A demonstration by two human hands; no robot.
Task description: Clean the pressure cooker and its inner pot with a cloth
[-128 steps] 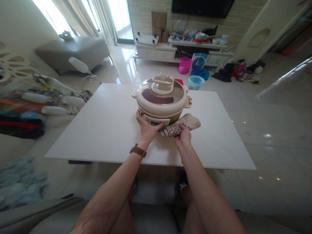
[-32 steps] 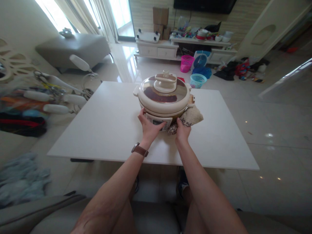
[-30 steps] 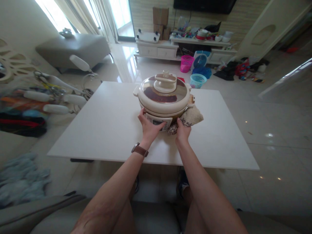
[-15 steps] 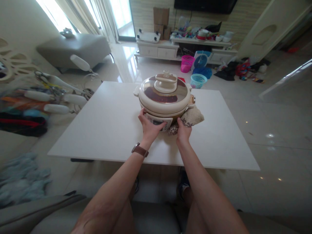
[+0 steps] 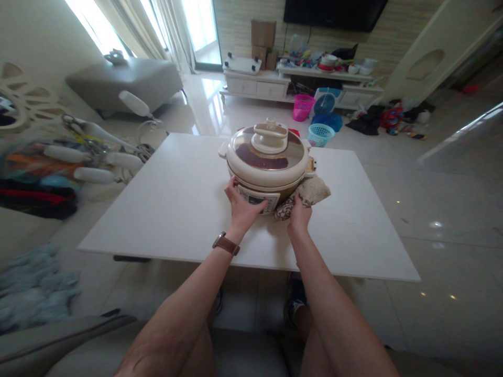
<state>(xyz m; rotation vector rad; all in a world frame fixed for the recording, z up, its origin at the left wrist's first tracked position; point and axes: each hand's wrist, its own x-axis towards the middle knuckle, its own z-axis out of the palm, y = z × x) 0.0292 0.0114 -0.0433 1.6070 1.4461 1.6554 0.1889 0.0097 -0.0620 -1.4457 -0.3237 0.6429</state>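
Note:
A cream electric cooker (image 5: pixel 267 180) with a glass-and-plastic lid (image 5: pixel 271 140) stands on the white table (image 5: pixel 176 209). Its control panel (image 5: pixel 256 201) faces me. My left hand (image 5: pixel 242 205) steadies the cooker at its lower front left, with the thumb across the panel and the fingers against the side. A brown watch is strapped to that wrist. In my right hand (image 5: pixel 301 213) is a beige and brown patterned cloth (image 5: pixel 313 190), bunched against the cooker's lower right side. Some of the right fingers are hidden by the cloth.
Behind the table stand a light-blue basket (image 5: pixel 321 135) and a pink basket (image 5: pixel 303 107) on the floor. A white TV cabinet (image 5: pixel 257 88) lines the far wall. At left, a lamp (image 5: pixel 135 103) with several white shades reaches near the table's edge.
My right hand has shifted slightly right with the cloth along the cooker's lower side. My left hand keeps its place on the cooker. The view has tilted slightly.

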